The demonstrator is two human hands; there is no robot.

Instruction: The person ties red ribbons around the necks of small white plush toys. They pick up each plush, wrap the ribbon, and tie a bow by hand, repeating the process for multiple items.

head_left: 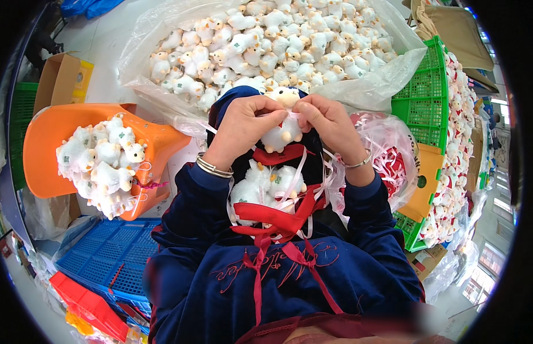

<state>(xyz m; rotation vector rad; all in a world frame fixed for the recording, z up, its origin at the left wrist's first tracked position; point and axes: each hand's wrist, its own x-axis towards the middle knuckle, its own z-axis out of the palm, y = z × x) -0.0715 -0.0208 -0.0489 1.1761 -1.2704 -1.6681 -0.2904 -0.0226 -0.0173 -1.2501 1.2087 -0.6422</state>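
Note:
A small white plush animal (276,137) with a cream muzzle and feet sits upright over my lap, facing up. My left hand (246,123) and my right hand (330,121) meet at its neck, fingers pinched on a pale ribbon (294,115). A red fabric piece (279,153) with pale ribbon ends lies just below the toy's feet. More white plush animals (255,189) rest in my lap, partly covered by red fabric strips (272,217). The knot area, if any, is hidden by my fingertips.
A big clear plastic bag (137,63) full of plush animals spreads out ahead. Several more sit on an orange chair (43,149) at left. To the right are a bag of red-and-white ribbon pieces (392,166) and green crates (418,100). Blue crates (114,252) stand lower left.

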